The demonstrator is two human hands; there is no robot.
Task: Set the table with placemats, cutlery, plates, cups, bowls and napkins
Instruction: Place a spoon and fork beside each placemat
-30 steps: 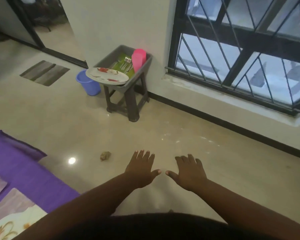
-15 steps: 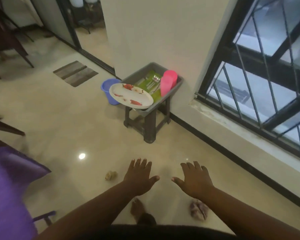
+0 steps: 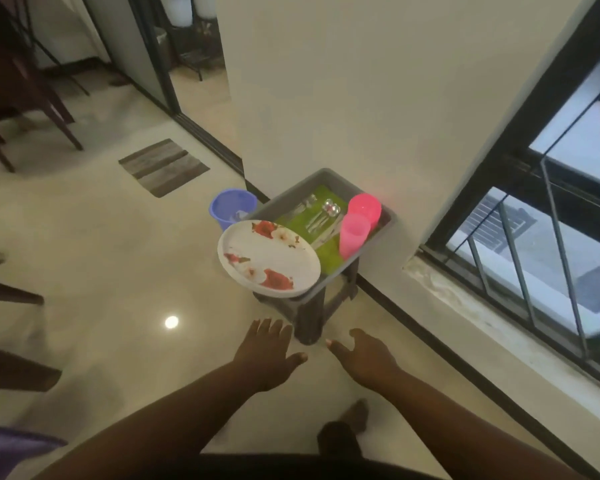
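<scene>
The plate (image 3: 269, 259) lies on the near edge of the gray tray (image 3: 383, 226), half sticking out. It looks stiff and light (maybe slippery). Grab its rim on both sides. Left hand (image 3: 265, 355) and right hand (image 3: 368, 358) are wide open, holding nothing.

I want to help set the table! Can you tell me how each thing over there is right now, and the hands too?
Left hand: open, empty.
Right hand: open, empty.
Floral plate: sits on the tub's near rim, sticking out past it.
Pink cups: two, upright, in the tub.
Cutlery: lying on the green mat.
Grey tub: on a stool, against the wall.
Blue bucket: upright, on the floor.
</scene>
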